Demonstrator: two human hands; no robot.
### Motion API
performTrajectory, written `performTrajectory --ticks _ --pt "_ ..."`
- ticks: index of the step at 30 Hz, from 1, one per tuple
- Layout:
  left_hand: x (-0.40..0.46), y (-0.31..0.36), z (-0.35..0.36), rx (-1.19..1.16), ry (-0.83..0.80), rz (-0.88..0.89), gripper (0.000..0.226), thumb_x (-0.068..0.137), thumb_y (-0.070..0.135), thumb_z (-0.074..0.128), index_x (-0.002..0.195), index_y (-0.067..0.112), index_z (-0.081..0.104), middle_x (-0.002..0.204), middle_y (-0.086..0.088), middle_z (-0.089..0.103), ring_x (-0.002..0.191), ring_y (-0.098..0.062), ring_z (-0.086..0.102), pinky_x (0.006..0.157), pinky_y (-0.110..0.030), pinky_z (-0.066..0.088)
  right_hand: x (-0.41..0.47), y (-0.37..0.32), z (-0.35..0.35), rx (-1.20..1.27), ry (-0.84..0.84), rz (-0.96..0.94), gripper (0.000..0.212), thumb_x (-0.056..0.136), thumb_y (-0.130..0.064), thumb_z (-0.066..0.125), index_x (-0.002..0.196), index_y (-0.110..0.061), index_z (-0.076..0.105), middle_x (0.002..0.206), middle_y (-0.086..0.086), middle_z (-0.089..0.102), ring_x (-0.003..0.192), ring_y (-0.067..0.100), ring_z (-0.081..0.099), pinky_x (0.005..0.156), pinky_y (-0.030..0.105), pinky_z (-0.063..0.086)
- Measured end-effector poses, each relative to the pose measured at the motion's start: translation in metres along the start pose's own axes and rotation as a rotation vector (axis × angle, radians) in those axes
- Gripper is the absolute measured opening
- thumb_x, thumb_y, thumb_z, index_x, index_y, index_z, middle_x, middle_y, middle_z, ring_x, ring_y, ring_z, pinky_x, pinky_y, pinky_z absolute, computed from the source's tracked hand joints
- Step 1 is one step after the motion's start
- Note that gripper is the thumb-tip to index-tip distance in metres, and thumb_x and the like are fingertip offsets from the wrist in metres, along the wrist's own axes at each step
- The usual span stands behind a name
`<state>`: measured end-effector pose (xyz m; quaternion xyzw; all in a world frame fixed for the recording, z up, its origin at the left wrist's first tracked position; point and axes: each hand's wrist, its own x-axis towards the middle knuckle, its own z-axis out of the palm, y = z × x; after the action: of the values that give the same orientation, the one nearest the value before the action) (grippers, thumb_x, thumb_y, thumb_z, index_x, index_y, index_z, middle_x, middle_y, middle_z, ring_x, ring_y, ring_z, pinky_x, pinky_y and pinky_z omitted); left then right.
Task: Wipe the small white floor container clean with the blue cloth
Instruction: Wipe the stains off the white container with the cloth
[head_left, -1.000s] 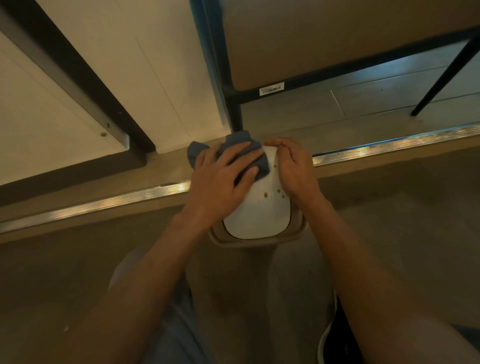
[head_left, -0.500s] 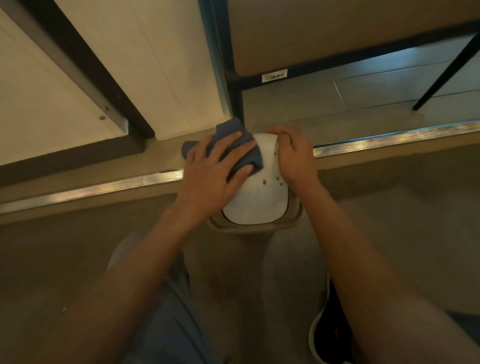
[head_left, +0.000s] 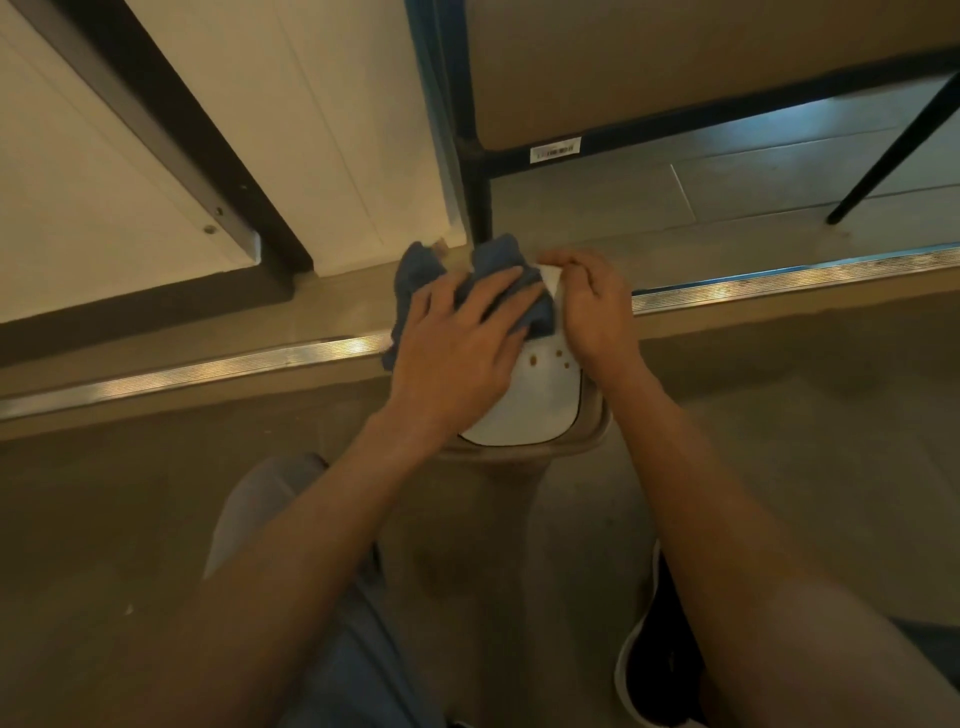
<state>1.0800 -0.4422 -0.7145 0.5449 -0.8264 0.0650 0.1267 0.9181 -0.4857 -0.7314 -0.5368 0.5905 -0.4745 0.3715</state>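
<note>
In the head view, I see my left hand (head_left: 457, 353) lying flat with its fingers spread, pressing the blue cloth (head_left: 415, 280) down on the far end of the small white container (head_left: 524, 410). The container sits on the floor (head_left: 779, 467), right by the shiny metal strip (head_left: 208, 371) and near the black leg (head_left: 480, 208) of the furniture. My right hand (head_left: 592, 306) has its fingers curled over the far right edge of the white top, holding it so it does not slide. Half a second ago the cloth was more to the right on the top; now it has slid left, and part of it hangs off the left side. So I think I am in the middle of a wiping stroke. A few small brown spots (head_left: 558, 356) show on the white top, close to my right hand. The cloth has not reached them, so the job is not done yet. I would bring the cloth toward those spots next.
</note>
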Motion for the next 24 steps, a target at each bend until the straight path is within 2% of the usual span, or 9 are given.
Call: performTrajectory --ticks 3,6,8,10,15,17,19,21,24 --pt "-0.002 -0.036 0.004 -0.041 0.002 -0.041 0.046 0.106 0.046 0.033 0.146 0.031 0.050 0.149 0.003 0.051 0.124 -0.031 0.048 0.101 -0.044 0.037 -0.001 0.001 0.000 0.006 -0.032 0.043 0.031 0.104 -0.016 0.037 0.115 -0.014 0.066 0.111 -0.002 0.062 0.096 0.001 0.056 0.080 0.011 0.044" --pt "0.025 -0.047 0.005 -0.157 -0.032 -0.232 0.044 0.107 0.046 0.030 0.133 0.029 0.061 0.134 0.002 0.063 0.117 -0.028 0.047 0.095 -0.041 0.036 -0.001 0.000 0.000 0.014 -0.038 0.062 0.031 0.105 -0.019 0.038 0.118 -0.013 0.066 0.109 -0.006 0.060 0.093 -0.003 0.054 0.073 0.001 0.041" --pt "0.047 -0.033 0.003 -0.143 -0.069 -0.312 0.045 0.106 0.047 0.030 0.125 0.028 0.066 0.126 0.003 0.067 0.113 -0.027 0.045 0.091 -0.041 0.034 0.000 0.000 0.000 0.011 -0.024 0.050 0.031 0.104 -0.017 0.038 0.116 -0.013 0.066 0.107 -0.008 0.059 0.094 -0.003 0.054 0.078 0.005 0.042" --pt "0.051 -0.015 0.003 -0.081 -0.062 -0.243 0.044 0.105 0.048 0.031 0.128 0.032 0.065 0.128 0.006 0.065 0.114 -0.026 0.045 0.091 -0.041 0.034 -0.001 -0.001 -0.001 0.013 -0.020 0.013 0.031 0.103 -0.015 0.038 0.114 -0.012 0.066 0.105 -0.009 0.060 0.094 -0.004 0.056 0.084 0.013 0.046" --pt "0.011 -0.021 0.005 -0.106 0.060 0.077 0.043 0.105 0.047 0.038 0.143 0.036 0.054 0.147 0.012 0.054 0.122 -0.031 0.046 0.097 -0.043 0.037 -0.001 0.000 -0.002 0.009 -0.018 -0.024 0.032 0.103 -0.012 0.037 0.114 -0.010 0.066 0.107 -0.003 0.062 0.097 0.000 0.057 0.086 0.016 0.046" --pt "0.015 -0.039 0.005 -0.126 0.041 0.002 0.042 0.105 0.048 0.036 0.140 0.038 0.056 0.144 0.011 0.057 0.117 -0.030 0.047 0.094 -0.044 0.039 -0.001 0.000 -0.001 0.024 -0.032 0.028 0.031 0.103 -0.015 0.037 0.115 -0.014 0.066 0.110 -0.003 0.061 0.096 0.000 0.056 0.083 0.013 0.045" --pt "0.034 -0.043 0.004 -0.181 -0.061 -0.218 0.045 0.104 0.050 0.030 0.132 0.037 0.062 0.134 0.006 0.063 0.114 -0.030 0.048 0.092 -0.044 0.040 -0.001 0.000 0.000 0.031 -0.039 0.052 0.031 0.104 -0.017 0.038 0.116 -0.014 0.066 0.112 -0.004 0.060 0.095 -0.002 0.056 0.079 0.009 0.043" --pt "0.058 -0.031 0.003 -0.170 -0.157 -0.363 0.049 0.104 0.050 0.027 0.121 0.029 0.068 0.121 -0.001 0.068 0.113 -0.031 0.049 0.093 -0.045 0.038 -0.001 0.000 0.000 0.028 -0.027 0.047 0.031 0.104 -0.017 0.038 0.116 -0.014 0.066 0.114 -0.003 0.061 0.097 0.000 0.055 0.081 0.011 0.044" --pt "0.070 0.001 0.003 -0.060 -0.163 -0.291 0.047 0.105 0.048 0.028 0.123 0.028 0.066 0.124 0.000 0.065 0.115 -0.027 0.049 0.096 -0.044 0.034 -0.001 0.001 0.000 0.036 -0.011 0.030 0.032 0.103 -0.014 0.038 0.116 -0.013 0.066 0.111 -0.003 0.061 0.097 0.000 0.056 0.082 0.011 0.045"
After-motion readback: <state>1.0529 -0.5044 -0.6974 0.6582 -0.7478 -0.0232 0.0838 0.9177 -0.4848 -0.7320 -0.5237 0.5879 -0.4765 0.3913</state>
